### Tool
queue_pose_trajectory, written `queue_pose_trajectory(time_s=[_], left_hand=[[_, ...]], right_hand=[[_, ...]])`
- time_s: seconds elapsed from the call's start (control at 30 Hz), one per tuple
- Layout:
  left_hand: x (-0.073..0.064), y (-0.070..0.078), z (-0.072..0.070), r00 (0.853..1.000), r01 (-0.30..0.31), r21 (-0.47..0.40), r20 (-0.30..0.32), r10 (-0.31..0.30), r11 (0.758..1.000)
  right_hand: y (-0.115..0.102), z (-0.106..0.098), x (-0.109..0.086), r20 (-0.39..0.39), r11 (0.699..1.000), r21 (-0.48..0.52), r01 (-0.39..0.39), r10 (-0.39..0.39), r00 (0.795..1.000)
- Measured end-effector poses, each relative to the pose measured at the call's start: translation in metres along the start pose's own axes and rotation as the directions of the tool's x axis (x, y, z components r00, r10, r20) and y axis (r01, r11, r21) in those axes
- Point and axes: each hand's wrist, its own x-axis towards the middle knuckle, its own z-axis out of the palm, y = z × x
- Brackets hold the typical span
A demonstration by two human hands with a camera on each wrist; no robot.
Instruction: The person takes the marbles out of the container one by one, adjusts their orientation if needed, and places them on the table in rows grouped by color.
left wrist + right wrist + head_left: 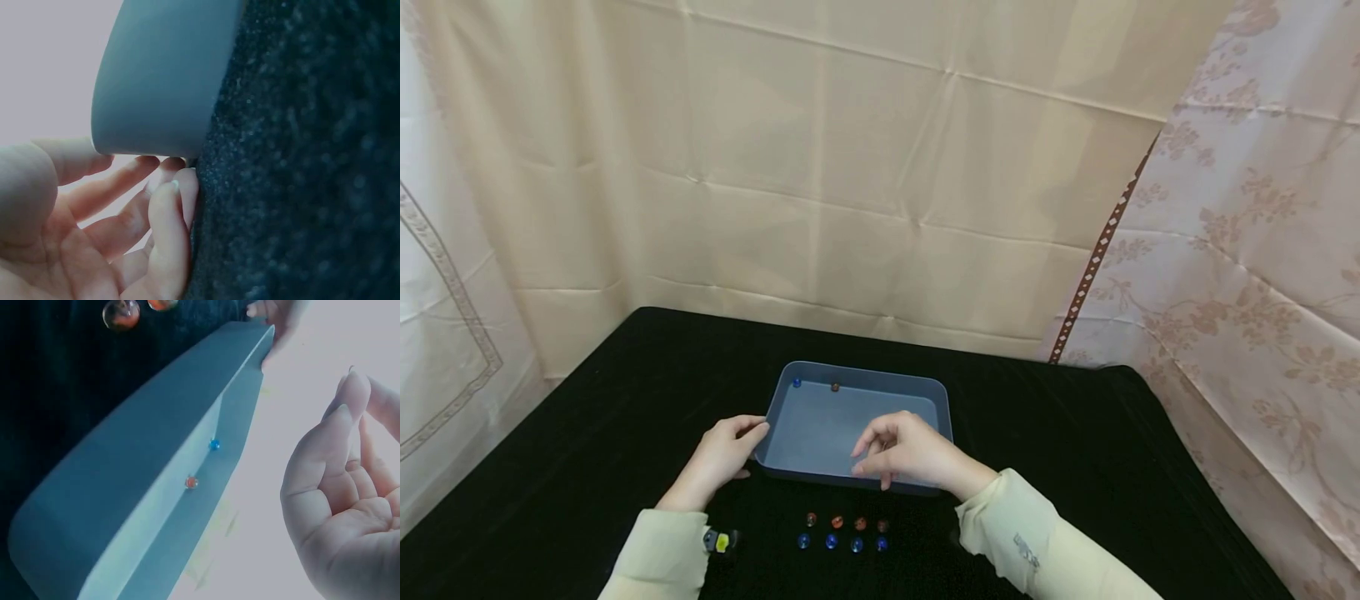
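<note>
A shallow blue-grey tray [820, 425] lies on the black-covered table. My left hand [722, 454] is at its left end; in the left wrist view the fingertips [147, 164] touch the outside of the tray wall [156, 106] near the table. Over the tray's near right part hovers my right hand [906, 450], fingers loosely bent with no marble visible between them. Inside the tray, along the far wall, sit a blue marble [797, 382] and an orange marble [835, 387]. In front of the tray are a row of orange marbles [837, 522] and a row of blue marbles [831, 542].
Black cloth [647, 375] covers the table. A cream curtain [865, 167] hangs behind it, with a patterned curtain [1262, 250] at right and a white one [445, 292] at left. A dark wrist device with a yellow patch [722, 542] sits at the left cuff.
</note>
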Motion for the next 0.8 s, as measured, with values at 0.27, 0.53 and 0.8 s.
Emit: queue_pose_trajectory(time_s=[0.27, 0.53, 0.8], left_hand=[[-0.001, 0.000, -0.001, 1.000, -0.006, -0.013, 0.005, 0.006, 1.000], [-0.001, 0.001, -0.001, 1.000, -0.011, -0.018, 0.009, 0.011, 1.000], [-0.002, -0.001, 0.000, 1.000, -0.020, -0.019, 0.009, 0.020, 1.000]], right_hand=[[-0.002, -0.011, 0.009, -0.029, 1.000, -0.016, -0.016, 0.015, 0.999], [-0.008, -0.020, 0.015, -0.067, 0.999, -0.037, -0.022, 0.020, 0.998], [-0.006, -0.025, 0.022, -0.079, 0.999, -0.029, -0.021, 0.018, 0.997]])
